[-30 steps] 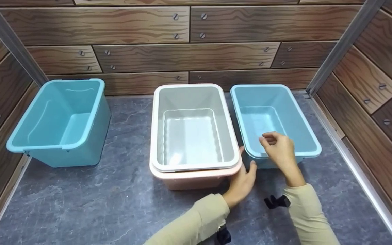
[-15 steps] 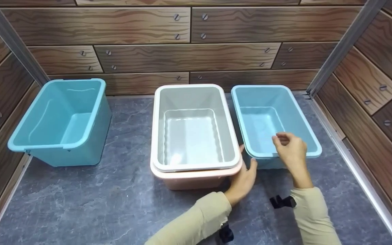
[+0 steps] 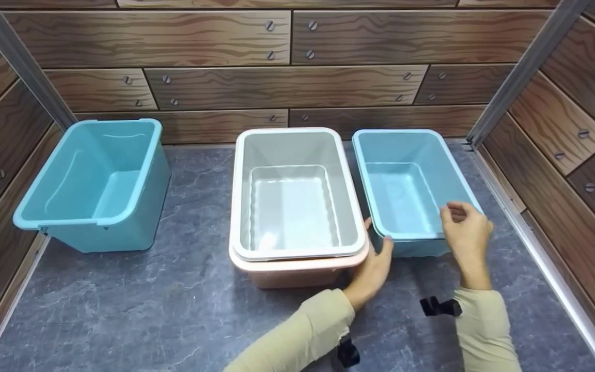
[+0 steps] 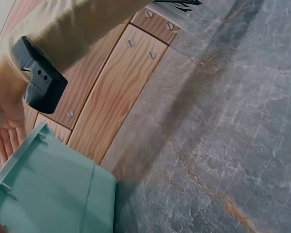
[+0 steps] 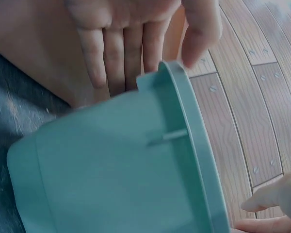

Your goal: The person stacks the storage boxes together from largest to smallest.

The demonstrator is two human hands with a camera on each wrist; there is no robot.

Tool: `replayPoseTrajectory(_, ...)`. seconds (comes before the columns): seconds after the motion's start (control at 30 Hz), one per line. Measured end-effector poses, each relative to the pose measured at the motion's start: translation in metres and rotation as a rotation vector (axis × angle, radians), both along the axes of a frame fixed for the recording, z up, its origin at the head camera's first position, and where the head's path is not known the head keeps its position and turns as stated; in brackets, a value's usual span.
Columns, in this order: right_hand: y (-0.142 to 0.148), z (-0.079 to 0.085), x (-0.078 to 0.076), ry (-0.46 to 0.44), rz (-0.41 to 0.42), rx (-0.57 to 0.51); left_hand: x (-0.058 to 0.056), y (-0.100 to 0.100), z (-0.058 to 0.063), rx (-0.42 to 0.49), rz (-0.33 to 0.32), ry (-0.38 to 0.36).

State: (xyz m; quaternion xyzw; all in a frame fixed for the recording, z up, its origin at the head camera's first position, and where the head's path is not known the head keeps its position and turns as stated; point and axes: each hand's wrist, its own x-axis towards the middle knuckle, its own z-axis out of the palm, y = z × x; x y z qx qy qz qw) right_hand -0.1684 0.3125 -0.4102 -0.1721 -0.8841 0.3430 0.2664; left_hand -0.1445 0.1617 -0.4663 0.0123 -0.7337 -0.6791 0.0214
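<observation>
The left hand (image 3: 372, 271) rests flat-fingered against the near left corner of the small blue bin (image 3: 411, 175). The right hand (image 3: 465, 232) pinches its near right rim. A grey bin (image 3: 297, 150) stands just beside it on the worktop (image 3: 184, 289).

You wear long beige sleeves on both arms, the left sleeve (image 3: 297, 336) and the right sleeve (image 3: 483, 336), each ending at the wrist with its cuff slightly bunched. Your left hand (image 3: 372, 271) and right hand (image 3: 465, 232) are bare. A small black camera mount (image 3: 441, 307), blocky with two tiny holes, is strapped under each wrist.
</observation>
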Motion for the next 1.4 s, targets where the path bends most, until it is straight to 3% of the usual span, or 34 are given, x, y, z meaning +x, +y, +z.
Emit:
replayPoseTrajectory(0.2, 0.006, 0.000, 0.004, 0.026, -0.028, -0.006, -0.001, 0.001, 0.001, 0.056, -0.031, -0.025)
replayPoseTrajectory(0.63, 0.017, -0.001, 0.004, 0.051, -0.098, -0.060, -0.002, 0.003, 0.004, 0.004, 0.014, -0.051)
replayPoseTrajectory(0.77, 0.022, -0.006, 0.002, 0.129, -0.137, -0.092, -0.003, 0.004, 0.005, 0.014, 0.026, -0.044)
replayPoseTrajectory(0.97, 0.034, -0.015, -0.002, 0.232, -0.259, -0.170, -0.003, 0.005, 0.005, 0.045, 0.015, -0.041)
replayPoseTrajectory(1.13, 0.043, -0.024, 0.000, 0.186, -0.303, -0.185, -0.003, 0.005, 0.004, 0.067, 0.006, -0.024)
replayPoseTrajectory(1.4, 0.055, -0.030, -0.001, 0.033, -0.293, -0.348, -0.003, 0.005, 0.004, 0.026, 0.026, -0.003)
